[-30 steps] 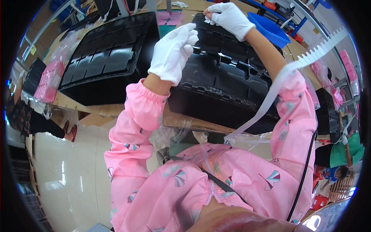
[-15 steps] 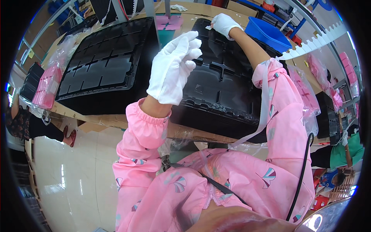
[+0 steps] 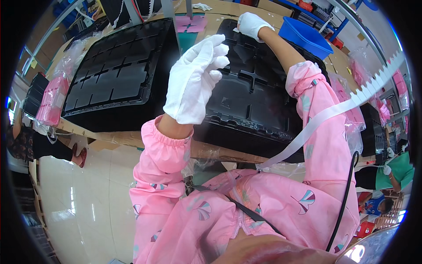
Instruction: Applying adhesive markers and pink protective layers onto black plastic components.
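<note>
My left hand (image 3: 193, 79), in a white glove, hovers over the near part of a black plastic tray stack (image 3: 277, 97). Its fingers are half bent and apart, with nothing visible in them. At that stack's far left corner, my gloved right hand (image 3: 254, 25) is closed, fingertips down by the tray surface. A small white piece (image 3: 236, 30) shows at those fingertips and looks pinched there. A long white strip with a toothed edge (image 3: 327, 113) runs from the upper right across my right sleeve toward my lap.
Another black tray stack (image 3: 114, 79) stands left on the table. A blue bin (image 3: 303, 37) sits beyond my right forearm. Pink wrapped trays (image 3: 52, 99) lie at the left edge. One person (image 3: 26, 141) stands far left; another in green (image 3: 398, 171) is at right.
The white strip has slid down from my right cuff to lie across the forearm sleeve. My right hand has shifted slightly left and away, while my left has moved slightly left.
</note>
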Tool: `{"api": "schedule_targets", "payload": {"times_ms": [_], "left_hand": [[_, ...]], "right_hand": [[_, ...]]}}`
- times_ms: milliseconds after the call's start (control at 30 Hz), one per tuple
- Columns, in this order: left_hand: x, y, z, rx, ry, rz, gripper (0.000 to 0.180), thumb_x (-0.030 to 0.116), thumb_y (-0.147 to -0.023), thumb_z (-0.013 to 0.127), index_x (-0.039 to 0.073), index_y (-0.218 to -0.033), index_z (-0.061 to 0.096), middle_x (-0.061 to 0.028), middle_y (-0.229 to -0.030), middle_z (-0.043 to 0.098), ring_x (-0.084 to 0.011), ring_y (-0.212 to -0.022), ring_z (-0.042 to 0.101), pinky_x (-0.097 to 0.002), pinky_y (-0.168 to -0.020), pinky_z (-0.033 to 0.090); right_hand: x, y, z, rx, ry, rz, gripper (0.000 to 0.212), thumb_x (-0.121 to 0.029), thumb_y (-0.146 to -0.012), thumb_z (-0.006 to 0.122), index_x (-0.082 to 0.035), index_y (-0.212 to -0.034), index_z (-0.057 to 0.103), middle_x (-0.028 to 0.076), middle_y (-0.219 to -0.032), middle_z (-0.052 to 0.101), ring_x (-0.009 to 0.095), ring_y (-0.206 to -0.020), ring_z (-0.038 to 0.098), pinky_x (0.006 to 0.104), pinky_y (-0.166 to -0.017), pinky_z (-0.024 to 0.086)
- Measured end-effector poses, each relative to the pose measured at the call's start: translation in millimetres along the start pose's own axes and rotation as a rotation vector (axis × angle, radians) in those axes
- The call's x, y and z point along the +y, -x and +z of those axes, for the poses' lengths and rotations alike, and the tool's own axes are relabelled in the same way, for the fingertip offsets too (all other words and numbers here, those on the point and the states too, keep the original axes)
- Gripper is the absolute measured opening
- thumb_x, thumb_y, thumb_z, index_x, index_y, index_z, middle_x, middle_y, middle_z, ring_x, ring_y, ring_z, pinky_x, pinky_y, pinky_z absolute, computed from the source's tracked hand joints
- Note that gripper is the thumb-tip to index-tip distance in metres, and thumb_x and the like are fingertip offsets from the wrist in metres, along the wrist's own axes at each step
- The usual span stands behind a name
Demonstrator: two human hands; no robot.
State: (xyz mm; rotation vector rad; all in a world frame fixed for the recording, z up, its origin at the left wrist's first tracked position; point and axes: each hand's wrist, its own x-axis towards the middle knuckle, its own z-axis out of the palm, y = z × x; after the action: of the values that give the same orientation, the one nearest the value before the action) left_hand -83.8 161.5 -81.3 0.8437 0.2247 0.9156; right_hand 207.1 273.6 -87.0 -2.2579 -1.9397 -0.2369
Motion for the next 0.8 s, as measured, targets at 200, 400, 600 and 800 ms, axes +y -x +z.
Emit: {"api": "schedule_targets", "payload": {"times_ms": [200, 400, 600, 800], "left_hand": [[1, 0, 0, 0.003, 0.001, -0.011, 0.033, 0.019, -0.095, 0.052, -0.001, -0.121, 0.054, -0.0029, -0.097, 0.061, -0.004, -0.076, 0.055, -0.0143, -0.06, 0.044], [0, 0, 0, 0.005, -0.004, -0.012, 0.033, 0.018, -0.095, 0.052, -0.001, -0.121, 0.054, -0.0029, -0.097, 0.061, -0.004, -0.076, 0.055, -0.0142, -0.059, 0.044], [1, -4, -1, 0.028, -0.01, -0.008, 0.028, 0.02, -0.093, 0.056, 0.002, -0.114, 0.06, -0.0037, -0.093, 0.064, -0.007, -0.073, 0.059, -0.0174, -0.059, 0.044], [0, -1, -2, 0.003, 0.008, -0.006, 0.031, 0.017, -0.094, 0.053, -0.001, -0.119, 0.055, -0.0041, -0.1, 0.061, -0.0049, -0.077, 0.056, -0.0146, -0.059, 0.045]], "right_hand": [[-15, 13, -13, -0.009, 0.042, -0.062, 0.031, -0.031, -0.081, 0.062, -0.002, -0.089, 0.069, 0.022, -0.09, 0.065, 0.038, -0.084, 0.063, 0.0381, -0.077, 0.051], [-18, 27, -14, 0.049, -0.035, -0.059, 0.024, -0.026, -0.082, 0.06, -0.005, -0.088, 0.068, 0.02, -0.09, 0.065, 0.037, -0.087, 0.063, 0.0405, -0.078, 0.049], [-23, 30, -16, 0.081, 0.031, -0.112, 0.022, -0.023, -0.082, 0.057, -0.006, -0.09, 0.068, 0.019, -0.091, 0.065, 0.036, -0.088, 0.062, 0.0403, -0.079, 0.049], [-24, 45, -22, 0.073, -0.061, -0.153, 0.022, -0.021, -0.082, 0.055, -0.005, -0.091, 0.068, 0.019, -0.091, 0.065, 0.036, -0.088, 0.062, 0.04, -0.079, 0.048]]}}
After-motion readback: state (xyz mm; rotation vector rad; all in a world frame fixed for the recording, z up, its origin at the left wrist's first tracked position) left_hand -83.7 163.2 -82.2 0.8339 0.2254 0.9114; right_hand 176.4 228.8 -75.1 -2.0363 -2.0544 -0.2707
